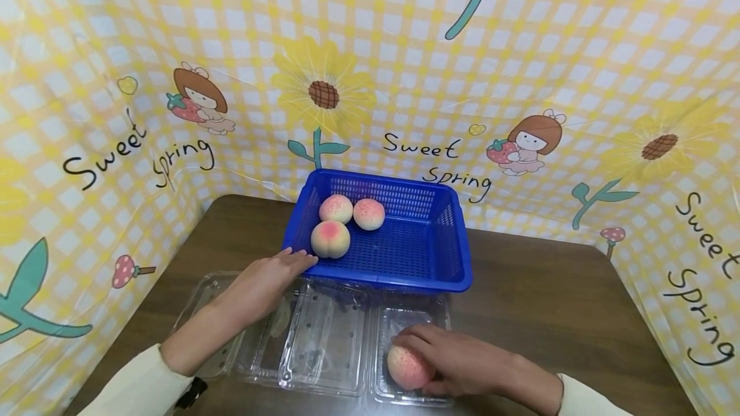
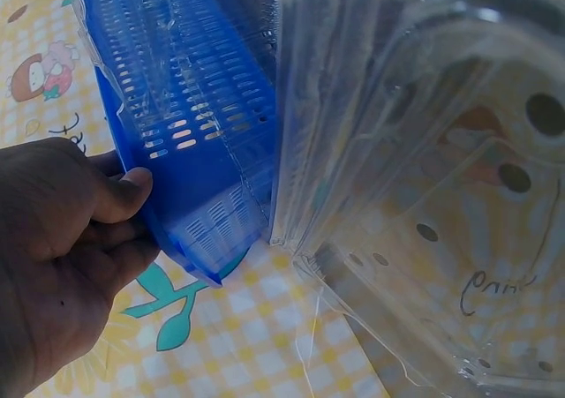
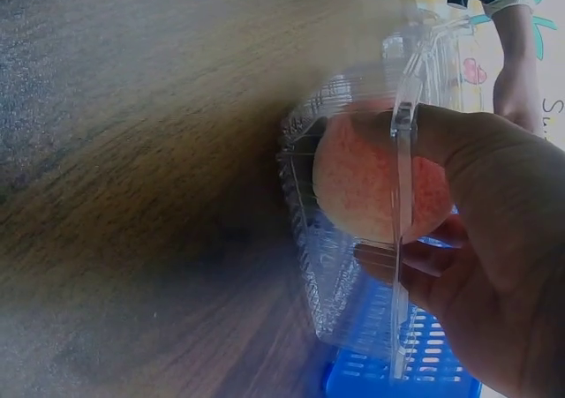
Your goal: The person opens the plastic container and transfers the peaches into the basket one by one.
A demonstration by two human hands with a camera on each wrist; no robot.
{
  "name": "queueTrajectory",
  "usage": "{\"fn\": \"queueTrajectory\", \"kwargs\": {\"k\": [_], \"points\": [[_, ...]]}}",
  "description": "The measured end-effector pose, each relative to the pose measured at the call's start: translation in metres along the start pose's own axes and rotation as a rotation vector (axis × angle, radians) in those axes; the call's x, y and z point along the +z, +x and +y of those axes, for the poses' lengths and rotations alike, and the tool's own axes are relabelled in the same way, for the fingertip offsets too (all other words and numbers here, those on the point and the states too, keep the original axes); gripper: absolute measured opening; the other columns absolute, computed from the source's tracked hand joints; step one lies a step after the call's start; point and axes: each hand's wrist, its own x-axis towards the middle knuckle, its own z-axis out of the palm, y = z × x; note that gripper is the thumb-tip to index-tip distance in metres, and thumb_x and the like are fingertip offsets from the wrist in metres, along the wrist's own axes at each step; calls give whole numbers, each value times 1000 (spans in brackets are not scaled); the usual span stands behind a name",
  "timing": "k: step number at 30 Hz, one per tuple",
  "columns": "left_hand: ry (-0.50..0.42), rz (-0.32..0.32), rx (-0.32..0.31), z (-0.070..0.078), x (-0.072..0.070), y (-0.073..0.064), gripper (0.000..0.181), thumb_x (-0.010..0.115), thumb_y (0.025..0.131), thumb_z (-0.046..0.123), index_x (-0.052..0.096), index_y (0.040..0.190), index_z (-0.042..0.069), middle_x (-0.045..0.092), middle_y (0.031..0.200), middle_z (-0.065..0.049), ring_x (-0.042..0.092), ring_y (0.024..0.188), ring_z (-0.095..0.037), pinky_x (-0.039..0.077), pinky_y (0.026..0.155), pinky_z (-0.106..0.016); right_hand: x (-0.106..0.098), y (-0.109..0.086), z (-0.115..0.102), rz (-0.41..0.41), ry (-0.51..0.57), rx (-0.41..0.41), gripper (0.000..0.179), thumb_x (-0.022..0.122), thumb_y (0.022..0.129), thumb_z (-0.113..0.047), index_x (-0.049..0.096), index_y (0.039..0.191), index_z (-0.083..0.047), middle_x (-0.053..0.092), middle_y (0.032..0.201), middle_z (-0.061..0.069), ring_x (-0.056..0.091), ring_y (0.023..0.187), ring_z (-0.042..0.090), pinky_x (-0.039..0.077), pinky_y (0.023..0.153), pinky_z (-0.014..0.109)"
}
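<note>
A pink-and-cream peach (image 1: 409,368) is in my right hand (image 1: 462,358), held low inside the right-hand clear plastic container (image 1: 378,397). The right wrist view shows my thumb and fingers round this peach (image 3: 353,182), behind the container's clear wall. At its near left corner, my left hand (image 1: 268,281) grips the rim of the blue plastic basket (image 1: 381,278). In the left wrist view, my thumb lies against the blue basket's (image 2: 181,239) outer edge while the other fingers are partly hidden. Several peaches, one of them the front peach (image 1: 331,240), sit together in the basket's left part.
More clear plastic packaging (image 1: 324,339) with holes in it lies along the front, partly under my left forearm. A dark wooden table (image 1: 537,287) carries everything. Behind and on both sides hangs a yellow checked cloth (image 1: 393,95) with printed flowers.
</note>
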Motion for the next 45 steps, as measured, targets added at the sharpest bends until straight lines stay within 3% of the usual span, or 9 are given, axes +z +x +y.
{"fn": "queueTrajectory", "kwargs": {"k": [19, 27, 36, 45], "points": [[-9, 30, -4, 0, 3, -1, 61, 65, 78, -24, 66, 133, 4, 67, 133, -23, 65, 123, -44, 58, 96, -53, -22, -7, -5, 162, -109, 118, 78, 84, 75, -31, 49, 144, -20, 52, 140, -8, 56, 121, 9, 59, 98, 34], [-13, 25, -4, 0, 1, 0, 63, 65, 76, -26, 66, 132, 4, 68, 133, -22, 65, 122, -44, 58, 95, -53, -34, -9, -9, 200, -129, 109, 77, 86, 76, -33, 48, 143, -21, 51, 138, -7, 56, 120, 8, 59, 98, 34], [-3, 21, 1, 0, 0, 0, 64, 66, 74, -25, 66, 132, 3, 68, 132, -23, 65, 122, -44, 59, 95, -53, -52, -3, -14, 274, -242, 28, 79, 86, 72, -33, 50, 139, -14, 54, 136, -1, 55, 126, 14, 58, 102, 35], [-10, 25, -1, 0, 1, 1, 61, 65, 77, -24, 66, 131, 3, 68, 132, -23, 65, 122, -45, 58, 96, -53, -70, 3, -22, 281, -227, 55, 79, 84, 76, -35, 47, 143, -15, 52, 140, -2, 55, 127, 13, 59, 100, 33]]}}
